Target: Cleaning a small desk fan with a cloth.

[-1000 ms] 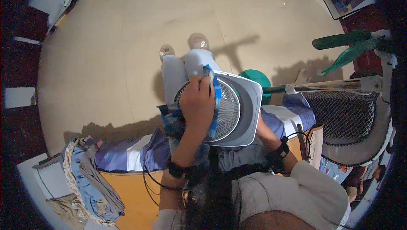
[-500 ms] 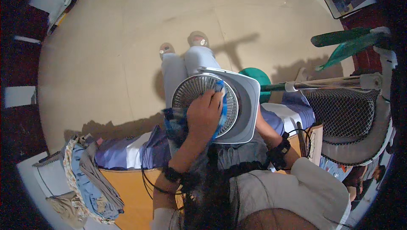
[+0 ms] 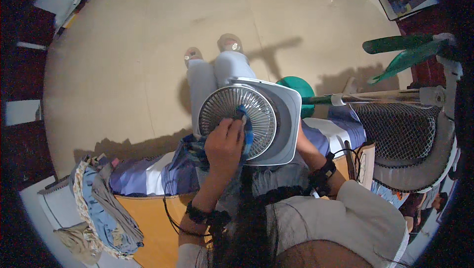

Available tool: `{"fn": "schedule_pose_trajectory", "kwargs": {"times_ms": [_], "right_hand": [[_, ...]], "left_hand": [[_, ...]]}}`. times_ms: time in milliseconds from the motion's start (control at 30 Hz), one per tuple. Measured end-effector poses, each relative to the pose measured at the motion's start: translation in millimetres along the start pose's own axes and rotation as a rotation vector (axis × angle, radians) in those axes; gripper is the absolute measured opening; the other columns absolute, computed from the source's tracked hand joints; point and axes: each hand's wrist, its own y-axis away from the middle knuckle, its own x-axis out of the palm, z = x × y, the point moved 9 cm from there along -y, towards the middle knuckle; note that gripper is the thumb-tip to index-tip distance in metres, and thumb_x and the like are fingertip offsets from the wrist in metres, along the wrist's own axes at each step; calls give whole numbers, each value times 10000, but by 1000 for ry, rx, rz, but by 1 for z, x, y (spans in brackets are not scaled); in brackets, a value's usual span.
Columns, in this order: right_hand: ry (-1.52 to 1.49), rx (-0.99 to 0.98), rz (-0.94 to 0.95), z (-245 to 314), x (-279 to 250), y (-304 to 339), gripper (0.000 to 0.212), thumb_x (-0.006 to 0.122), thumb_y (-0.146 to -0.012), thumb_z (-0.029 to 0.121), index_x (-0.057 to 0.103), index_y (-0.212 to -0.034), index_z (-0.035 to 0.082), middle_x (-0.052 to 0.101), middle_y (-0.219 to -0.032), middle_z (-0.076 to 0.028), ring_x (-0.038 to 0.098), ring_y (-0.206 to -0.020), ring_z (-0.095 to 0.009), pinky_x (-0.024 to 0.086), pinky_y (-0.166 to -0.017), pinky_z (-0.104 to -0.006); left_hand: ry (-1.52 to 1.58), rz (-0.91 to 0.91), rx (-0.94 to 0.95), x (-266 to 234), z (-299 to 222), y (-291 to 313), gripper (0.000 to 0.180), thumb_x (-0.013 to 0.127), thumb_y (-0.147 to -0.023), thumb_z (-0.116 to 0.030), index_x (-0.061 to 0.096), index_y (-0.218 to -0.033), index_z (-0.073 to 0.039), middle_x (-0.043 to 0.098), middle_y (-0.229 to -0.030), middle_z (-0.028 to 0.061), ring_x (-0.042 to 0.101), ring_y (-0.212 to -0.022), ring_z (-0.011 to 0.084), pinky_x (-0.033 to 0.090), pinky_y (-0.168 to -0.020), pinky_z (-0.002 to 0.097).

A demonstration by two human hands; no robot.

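Observation:
A small grey fan [image 3: 287,142] with a squarish white-edged housing rests on my lap, its round ribbed grille [image 3: 261,120] facing up. My left hand [image 3: 224,144] is closed on a blue checked cloth [image 3: 249,137] and presses it against the grille near its centre. Part of the cloth hangs past the lower left of the grille. My right forearm [image 3: 311,152] reaches up to the right side of the housing. The right hand itself is hidden behind the fan, so its fingers do not show.
To the right stands a pole [image 3: 365,99] with green blades [image 3: 405,53] at its end and a green round base [image 3: 296,90]. A mesh-backed seat [image 3: 397,129] is beside it. Folded clothes [image 3: 101,208] lie at the left on an orange-yellow surface [image 3: 153,223].
My left hand has slid left and slightly down with the cloth, from the grille's upper right toward its centre. The fan and my right arm have hardly moved.

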Motion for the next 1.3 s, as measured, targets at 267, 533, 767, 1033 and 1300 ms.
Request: {"fn": "schedule_pose_trajectory", "kwargs": {"times_ms": [267,533,767,1033,1300], "right_hand": [[208,-108,-8,3,-3,-8,314,309,-925,186,394,-1183,29,498,-1105,-88,475,-991,-169,388,-881,-291],[121,-28,25,10,10,-4,331,298,-928,208,389,-1193,33,493,-1122,-91,470,-1010,-180,373,-904,-299],[-54,50,-12,16,25,-1,350,284,-932,235,387,-1201,36,488,-1140,-94,467,-1026,-192,357,-927,-311],[259,-103,-10,12,8,-3,341,307,-926,235,417,-1176,30,501,-1113,-86,488,-988,-181,400,-874,-301],[-298,208,3,-25,-2,-11,309,338,-910,180,427,-1161,24,511,-1090,-94,506,-961,-187,419,-851,-304]], "left_hand": [[27,139,41,34,-40,-31,181,613,-708,-109,580,-883,-83,554,-876,79,574,-737,249,464,-619,335],[51,118,-6,25,-26,-20,213,618,-701,-122,586,-911,-98,556,-895,81,576,-743,248,468,-634,335],[-24,24,-33,2,-6,-1,152,621,-681,-89,570,-823,-69,548,-822,71,562,-669,236,449,-569,330],[43,172,31,39,-47,-23,218,600,-716,-129,564,-929,-102,541,-889,79,558,-715,254,454,-609,366],[-39,156,-59,26,-10,-6,156,598,-721,-146,590,-869,-98,562,-892,57,565,-758,244,467,-635,348]]}}
